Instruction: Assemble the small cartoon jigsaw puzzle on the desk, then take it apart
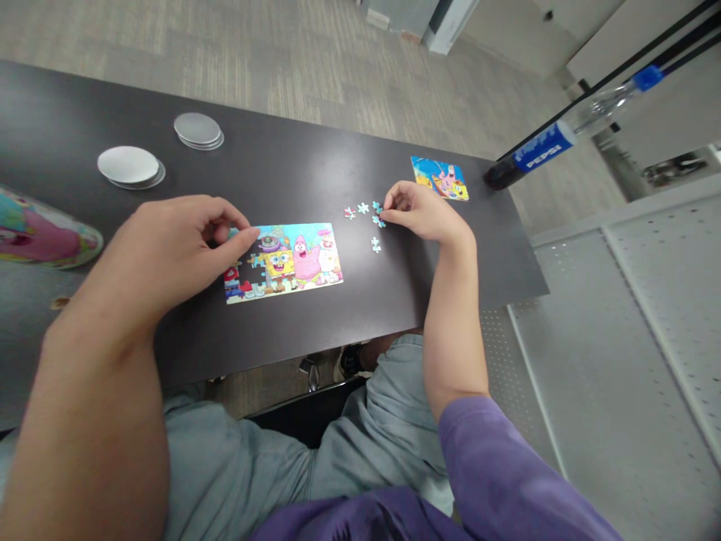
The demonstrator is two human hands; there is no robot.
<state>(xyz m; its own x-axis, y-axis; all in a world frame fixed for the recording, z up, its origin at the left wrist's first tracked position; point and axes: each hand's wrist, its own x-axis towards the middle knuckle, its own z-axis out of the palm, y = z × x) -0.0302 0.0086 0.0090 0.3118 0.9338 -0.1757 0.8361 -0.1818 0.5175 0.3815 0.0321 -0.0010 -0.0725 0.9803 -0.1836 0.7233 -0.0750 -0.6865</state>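
A cartoon jigsaw puzzle (307, 259) lies on the dark table, with a dark gap in its left part. My left hand (194, 244) rests over the puzzle's upper left corner, thumb and forefinger pinched together at its top edge; what is between them is too small to tell. Several loose puzzle pieces (363, 208) lie to the right of the puzzle. At the rightmost of these, my right hand (420, 210) has its thumb and forefinger closed on a small puzzle piece. Its other fingers are curled in.
Two stacks of silvery discs (128, 164) sit at the back left of the table (293, 169), near a colourful cylinder (42, 233). A small cartoon picture (441, 178) lies at the back right, beside a Pepsi bottle (544, 149).
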